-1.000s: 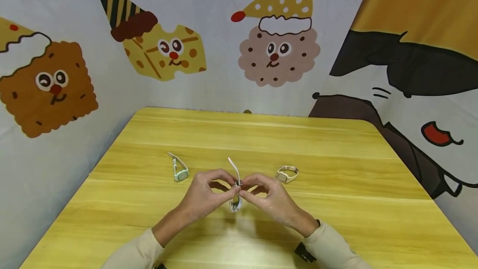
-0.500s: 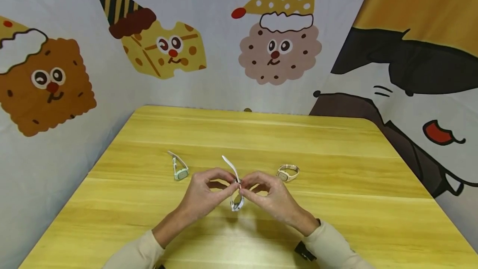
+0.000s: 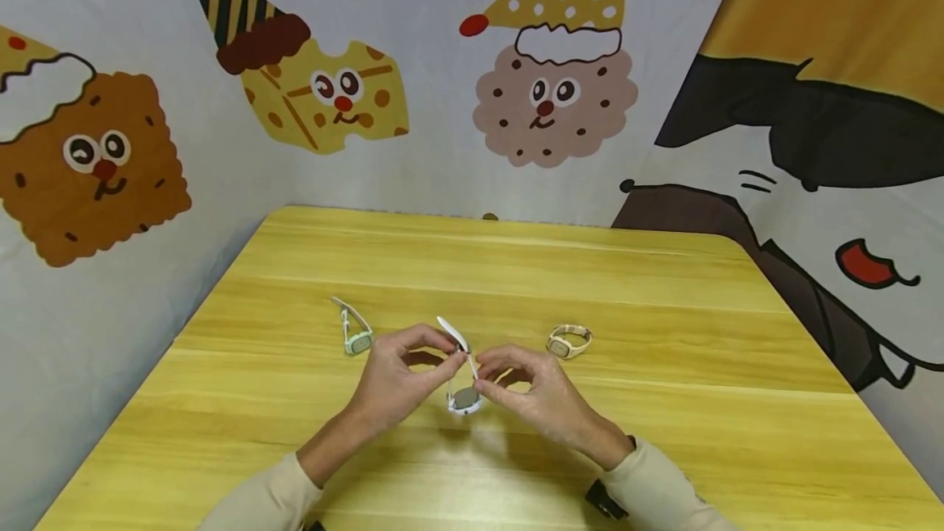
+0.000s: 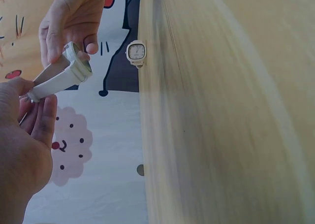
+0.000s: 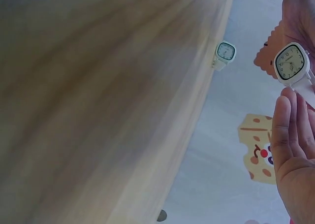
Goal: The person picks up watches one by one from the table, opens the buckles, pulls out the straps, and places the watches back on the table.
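Note:
A white wristwatch (image 3: 465,400) hangs upright between both hands, its strap looped and one free strap end sticking up. My left hand (image 3: 404,375) pinches the strap near its top with thumb and fingers, as the left wrist view also shows on the white strap (image 4: 54,83). My right hand (image 3: 534,390) holds the watch lower down, thumb and fingertips at the strap's right side close to the case. In the right wrist view the square dial (image 5: 290,63) faces the camera, above the right fingers (image 5: 283,120). The left fingertips partly hide the buckle area.
On the wooden table (image 3: 590,277), a mint-green watch (image 3: 359,342) lies to the left with its strap undone. A cream watch (image 3: 568,342) with a closed strap loop stands to the right. Behind the table hangs a cartoon-printed cloth (image 3: 435,179).
The left hand has shifted slightly up with the strap, and the right hand has slid down it toward the case. The watch has turned, so its case back now shows more fully.

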Tool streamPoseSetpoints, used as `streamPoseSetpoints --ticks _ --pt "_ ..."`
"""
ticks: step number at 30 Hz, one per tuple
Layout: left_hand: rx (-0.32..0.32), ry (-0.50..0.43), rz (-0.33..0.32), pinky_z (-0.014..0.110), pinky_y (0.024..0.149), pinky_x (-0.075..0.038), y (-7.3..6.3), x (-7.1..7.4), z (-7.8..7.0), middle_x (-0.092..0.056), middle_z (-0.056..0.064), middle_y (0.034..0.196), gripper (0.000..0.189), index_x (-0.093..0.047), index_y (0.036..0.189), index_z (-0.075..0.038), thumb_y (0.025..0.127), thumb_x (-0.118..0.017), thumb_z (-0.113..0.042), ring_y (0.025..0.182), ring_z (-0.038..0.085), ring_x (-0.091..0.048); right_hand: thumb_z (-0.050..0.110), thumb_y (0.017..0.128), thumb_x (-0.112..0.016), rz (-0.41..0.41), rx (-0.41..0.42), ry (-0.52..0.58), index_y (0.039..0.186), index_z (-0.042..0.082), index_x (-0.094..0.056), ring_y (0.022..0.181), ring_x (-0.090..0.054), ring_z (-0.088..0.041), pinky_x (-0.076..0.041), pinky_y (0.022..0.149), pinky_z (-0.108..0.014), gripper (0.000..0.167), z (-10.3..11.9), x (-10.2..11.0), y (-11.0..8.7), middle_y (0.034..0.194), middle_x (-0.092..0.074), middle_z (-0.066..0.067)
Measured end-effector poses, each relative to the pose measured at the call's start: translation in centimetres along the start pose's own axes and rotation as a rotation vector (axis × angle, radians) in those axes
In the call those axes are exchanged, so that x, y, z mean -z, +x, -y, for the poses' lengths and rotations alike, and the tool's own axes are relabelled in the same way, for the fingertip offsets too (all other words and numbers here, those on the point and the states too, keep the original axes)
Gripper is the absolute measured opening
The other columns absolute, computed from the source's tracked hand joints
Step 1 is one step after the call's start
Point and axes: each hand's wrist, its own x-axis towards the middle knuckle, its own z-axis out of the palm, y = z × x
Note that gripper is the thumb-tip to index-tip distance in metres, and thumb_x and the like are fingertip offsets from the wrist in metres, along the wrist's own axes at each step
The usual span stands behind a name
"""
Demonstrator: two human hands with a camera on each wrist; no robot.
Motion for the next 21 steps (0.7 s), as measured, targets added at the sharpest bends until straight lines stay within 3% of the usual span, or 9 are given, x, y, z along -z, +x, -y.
streamPoseSetpoints --ticks 16,21 --pt "0.022 0.001 -0.009 0.041 0.079 -0.061 0.06 0.12 -0.4 -0.074 0.0 0.098 0.006 -0.073 0.089 -0.003 0.091 -0.077 -0.005 0.091 0.021 -0.071 0.011 0.094 -0.076 0.029 0.008 0.008 0.11 0.008 -0.073 0.089 -0.069 -0.019 -0.06 0.078 -0.036 0.017 -0.11 0.08 -0.29 0.1 -0.073 -0.004" --pt "0.022 0.01 -0.022 0.042 0.079 -0.061 0.01 0.21 -0.38 -0.074 0.0 0.098 0.005 -0.074 0.088 -0.004 0.09 -0.077 -0.001 0.093 0.021 -0.071 0.014 0.095 -0.075 0.05 -0.001 -0.007 0.11 0.009 -0.073 0.089 -0.068 -0.018 -0.06 0.079 -0.036 0.015 0.09 0.06 -0.38 0.1 -0.072 -0.002"
